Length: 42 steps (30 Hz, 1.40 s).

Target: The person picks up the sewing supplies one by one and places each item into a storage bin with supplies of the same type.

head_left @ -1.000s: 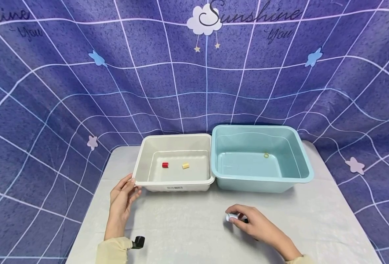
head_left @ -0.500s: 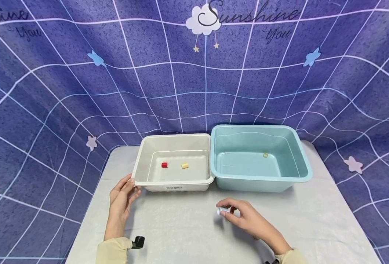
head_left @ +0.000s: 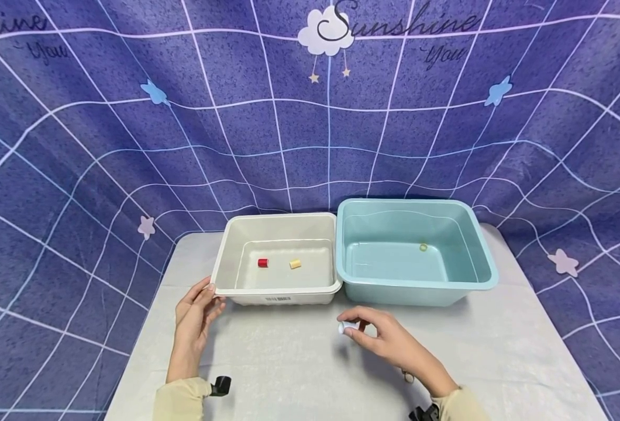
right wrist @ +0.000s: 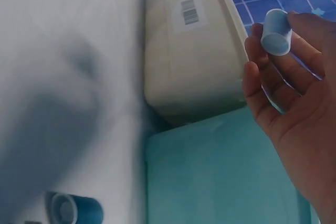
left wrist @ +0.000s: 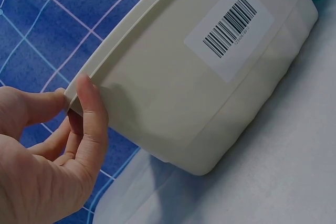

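My left hand [head_left: 193,318] pinches the front left corner of the off-white bin [head_left: 278,291], thumb and fingers on either side of its rim [left wrist: 118,38]. My right hand [head_left: 386,336] holds a pale blue thread spool [head_left: 345,327] between thumb and fingertips, above the table in front of the bins. The right wrist view shows this spool [right wrist: 276,32] with one round end towards the camera. Inside the off-white bin lie a red thread spool [head_left: 263,263] and a pale yellow one [head_left: 295,264], apart from each other.
A teal bin [head_left: 417,285] stands against the off-white one on the right, with a small yellowish ring-shaped thing [head_left: 423,247] on its floor. A darker blue spool [right wrist: 86,211] lies on the table [head_left: 289,362]. Behind hangs a purple-blue grid-patterned cloth [head_left: 310,128].
My right hand has carried the pale blue spool left and forward, closer to the bins. A round end of something has come into sight beside my right wrist. The left hand stays put.
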Available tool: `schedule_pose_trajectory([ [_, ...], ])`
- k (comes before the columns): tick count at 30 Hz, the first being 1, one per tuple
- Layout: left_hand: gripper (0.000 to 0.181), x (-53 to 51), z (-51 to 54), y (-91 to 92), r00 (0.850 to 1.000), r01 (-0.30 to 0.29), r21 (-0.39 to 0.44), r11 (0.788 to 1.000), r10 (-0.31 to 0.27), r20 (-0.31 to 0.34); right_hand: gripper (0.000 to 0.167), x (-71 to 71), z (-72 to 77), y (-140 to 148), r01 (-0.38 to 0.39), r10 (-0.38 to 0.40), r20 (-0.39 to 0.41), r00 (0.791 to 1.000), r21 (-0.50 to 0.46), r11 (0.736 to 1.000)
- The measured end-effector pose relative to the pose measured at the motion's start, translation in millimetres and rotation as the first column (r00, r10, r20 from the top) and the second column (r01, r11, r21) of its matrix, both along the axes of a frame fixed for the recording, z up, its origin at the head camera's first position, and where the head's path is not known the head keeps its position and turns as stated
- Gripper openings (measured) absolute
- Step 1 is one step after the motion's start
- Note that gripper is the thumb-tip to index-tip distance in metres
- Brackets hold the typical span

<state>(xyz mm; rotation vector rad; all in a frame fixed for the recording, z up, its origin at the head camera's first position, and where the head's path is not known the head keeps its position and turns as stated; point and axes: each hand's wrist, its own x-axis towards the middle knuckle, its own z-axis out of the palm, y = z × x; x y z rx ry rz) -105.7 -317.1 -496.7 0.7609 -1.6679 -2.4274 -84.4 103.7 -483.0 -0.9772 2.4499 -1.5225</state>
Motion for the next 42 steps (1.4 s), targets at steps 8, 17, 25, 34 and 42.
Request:
schedule_pose_trajectory([
  [8, 0.04, 0.9, 0.4, 0.6, 1.0, -0.011, 0.011, 1.0, 0.011, 0.004, 0.021, -3.8, 9.9, -7, -0.034, 0.034, -0.04, 0.999, -0.023, 0.999],
  [17, 0.04, -0.3, -0.5, 1.0, 1.0, -0.013, 0.013, 1.0, 0.013, 0.01, 0.02, -10.0, 24.4, -13, -0.05, 0.05, -0.018, 0.999, 0.003, 0.999],
  [25, 0.039, 0.2, 0.4, -0.2, 1.0, 0.0, 0.015, 1.0, 0.0, 0.015, 0.021, -19.2, 35.8, -23, -0.082, 0.082, -0.048, 0.995, -0.001, 0.997],
  [34, 0.027, 1.5, -1.8, 0.1, 1.0, 0.001, 0.004, 1.0, -0.001, -0.008, 0.019, -29.4, 50.1, -35, -0.095, 0.095, -0.027, 0.995, 0.013, 0.995],
  [42, 0.025, 1.9, -2.4, -0.1, 1.0, 0.003, 0.016, 1.0, -0.003, -0.023, 0.023, -42.2, 59.1, -45, -0.095, 0.095, 0.006, 0.995, 0.037, 0.995],
])
